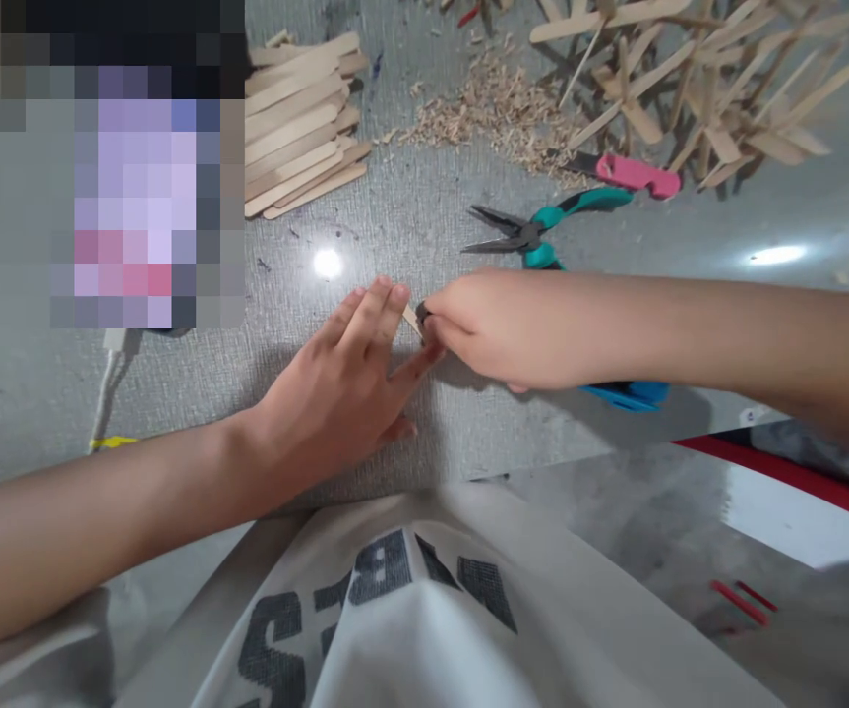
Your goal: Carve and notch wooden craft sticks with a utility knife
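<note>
My left hand [350,374] lies palm down on the grey tabletop, its fingers stretched over a thin wooden stick [413,320] and pressing on it. Only a short piece of the stick shows between my two hands. My right hand [475,329] is closed around a tool with a dark tip [422,313], which touches the stick. A blue part [635,395] shows from beneath my right forearm; whether it belongs to that tool I cannot tell. Just beyond my right hand, pliers with teal handles [534,234] lie with their jaws apart.
A stack of flat wooden sticks [306,128] lies at the upper left, beside a pixelated area with a white cable [105,393]. Wood shavings [498,113] and a pink-handled knife [635,175] lie farther back. Crossed sticks [690,79] fill the upper right. The table edge [542,465] is near my body.
</note>
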A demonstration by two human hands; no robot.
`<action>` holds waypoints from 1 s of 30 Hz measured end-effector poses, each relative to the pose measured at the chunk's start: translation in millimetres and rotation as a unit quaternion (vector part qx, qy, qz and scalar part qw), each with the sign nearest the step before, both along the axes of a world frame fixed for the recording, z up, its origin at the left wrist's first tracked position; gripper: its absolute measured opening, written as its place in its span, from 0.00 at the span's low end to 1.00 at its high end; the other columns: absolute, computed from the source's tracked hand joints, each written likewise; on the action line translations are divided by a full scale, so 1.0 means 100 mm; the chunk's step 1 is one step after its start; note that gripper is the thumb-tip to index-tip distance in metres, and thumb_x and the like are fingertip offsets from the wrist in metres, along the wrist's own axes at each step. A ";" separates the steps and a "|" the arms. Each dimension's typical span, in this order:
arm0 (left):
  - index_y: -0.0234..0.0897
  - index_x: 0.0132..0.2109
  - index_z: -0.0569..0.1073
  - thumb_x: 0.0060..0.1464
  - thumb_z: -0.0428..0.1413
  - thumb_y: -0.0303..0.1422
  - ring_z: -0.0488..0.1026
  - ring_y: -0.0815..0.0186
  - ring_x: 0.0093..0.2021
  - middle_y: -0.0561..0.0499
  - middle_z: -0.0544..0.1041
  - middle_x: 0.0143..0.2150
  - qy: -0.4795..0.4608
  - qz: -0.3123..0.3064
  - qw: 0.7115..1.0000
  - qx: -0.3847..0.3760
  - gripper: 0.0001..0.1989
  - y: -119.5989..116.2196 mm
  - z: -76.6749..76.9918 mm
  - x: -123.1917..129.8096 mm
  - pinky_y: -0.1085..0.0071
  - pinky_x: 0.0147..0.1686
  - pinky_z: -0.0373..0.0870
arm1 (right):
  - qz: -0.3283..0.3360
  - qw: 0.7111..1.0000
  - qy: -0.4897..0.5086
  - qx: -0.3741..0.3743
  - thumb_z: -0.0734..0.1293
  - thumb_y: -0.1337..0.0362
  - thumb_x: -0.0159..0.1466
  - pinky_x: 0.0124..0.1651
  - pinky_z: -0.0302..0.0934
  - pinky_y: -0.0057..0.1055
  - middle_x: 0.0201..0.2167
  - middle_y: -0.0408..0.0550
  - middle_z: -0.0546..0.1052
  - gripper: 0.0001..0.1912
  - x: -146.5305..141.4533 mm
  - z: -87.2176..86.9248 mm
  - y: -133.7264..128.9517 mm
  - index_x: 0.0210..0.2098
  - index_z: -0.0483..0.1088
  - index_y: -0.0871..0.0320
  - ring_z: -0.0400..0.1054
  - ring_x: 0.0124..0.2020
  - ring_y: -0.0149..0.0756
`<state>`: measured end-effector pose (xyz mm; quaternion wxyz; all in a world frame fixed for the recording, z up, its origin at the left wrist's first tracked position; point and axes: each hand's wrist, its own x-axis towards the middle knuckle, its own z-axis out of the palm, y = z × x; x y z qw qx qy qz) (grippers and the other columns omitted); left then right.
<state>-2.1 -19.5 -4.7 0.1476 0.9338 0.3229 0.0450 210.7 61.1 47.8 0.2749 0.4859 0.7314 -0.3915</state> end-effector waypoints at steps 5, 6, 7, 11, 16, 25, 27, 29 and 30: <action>0.34 0.81 0.67 0.62 0.76 0.44 0.66 0.29 0.83 0.21 0.65 0.82 0.009 -0.005 1.000 0.016 0.48 0.01 0.03 -0.01 0.36 0.78 0.72 | -0.052 0.991 -0.070 -0.102 0.58 0.57 0.81 0.31 0.58 0.39 0.17 0.44 0.74 0.20 -0.01 0.10 0.11 0.37 0.75 0.53 0.71 0.18 0.41; 0.34 0.81 0.67 0.63 0.75 0.44 0.65 0.30 0.83 0.22 0.65 0.82 0.007 -0.003 1.000 0.013 0.48 0.01 0.04 -0.01 0.36 0.78 0.71 | -0.056 0.993 -0.061 -0.084 0.60 0.56 0.81 0.31 0.57 0.38 0.18 0.43 0.75 0.17 0.01 0.09 0.11 0.39 0.76 0.53 0.70 0.18 0.41; 0.34 0.81 0.67 0.63 0.75 0.44 0.65 0.30 0.83 0.23 0.65 0.83 0.004 0.002 1.000 0.008 0.47 0.01 0.05 -0.01 0.36 0.79 0.71 | -0.053 0.996 -0.050 -0.054 0.63 0.54 0.79 0.30 0.56 0.38 0.19 0.43 0.75 0.15 0.05 0.07 0.11 0.42 0.76 0.53 0.69 0.19 0.41; 0.36 0.80 0.68 0.64 0.74 0.41 0.63 0.32 0.84 0.27 0.65 0.84 0.006 0.008 1.000 -0.004 0.44 0.01 0.06 -0.01 0.37 0.80 0.69 | 0.000 0.998 0.010 0.055 0.70 0.48 0.74 0.33 0.53 0.38 0.21 0.43 0.73 0.14 0.22 -0.02 0.13 0.40 0.77 0.51 0.70 0.26 0.43; 0.34 0.81 0.68 0.65 0.73 0.41 0.64 0.30 0.84 0.24 0.65 0.83 0.010 -0.003 1.000 -0.005 0.44 0.02 0.07 -0.01 0.37 0.80 0.70 | 0.021 0.993 0.018 0.118 0.76 0.37 0.68 0.36 0.51 0.38 0.19 0.45 0.66 0.28 0.35 -0.07 0.22 0.28 0.72 0.52 0.71 0.32 0.46; 0.32 0.81 0.66 0.66 0.73 0.45 0.64 0.29 0.83 0.22 0.65 0.82 0.004 -0.013 1.000 0.011 0.46 0.02 0.05 -0.02 0.37 0.78 0.71 | -0.015 0.969 0.040 0.244 0.77 0.33 0.68 0.36 0.52 0.38 0.21 0.45 0.70 0.28 0.52 -0.13 0.04 0.32 0.75 0.50 0.71 0.31 0.46; 0.33 0.82 0.65 0.67 0.72 0.44 0.63 0.29 0.84 0.23 0.64 0.83 0.008 -0.013 1.000 0.003 0.46 0.03 0.06 -0.02 0.37 0.79 0.70 | -0.010 0.958 0.030 0.284 0.78 0.33 0.68 0.36 0.53 0.38 0.23 0.46 0.73 0.28 0.53 -0.16 -0.01 0.35 0.77 0.51 0.71 0.30 0.45; 0.33 0.82 0.65 0.67 0.72 0.44 0.62 0.29 0.84 0.23 0.64 0.83 0.011 -0.013 1.000 -0.001 0.46 0.03 0.06 -0.03 0.36 0.79 0.70 | -0.015 0.950 0.018 0.312 0.78 0.33 0.67 0.36 0.51 0.38 0.24 0.46 0.76 0.28 0.51 -0.17 -0.05 0.36 0.78 0.52 0.70 0.30 0.44; 0.33 0.82 0.65 0.67 0.72 0.44 0.62 0.28 0.84 0.22 0.64 0.83 0.011 -0.014 1.000 -0.001 0.46 0.03 0.06 -0.03 0.36 0.79 0.69 | -0.020 0.948 0.011 0.318 0.79 0.32 0.67 0.36 0.49 0.37 0.25 0.46 0.77 0.29 0.48 -0.17 -0.06 0.36 0.77 0.52 0.70 0.30 0.43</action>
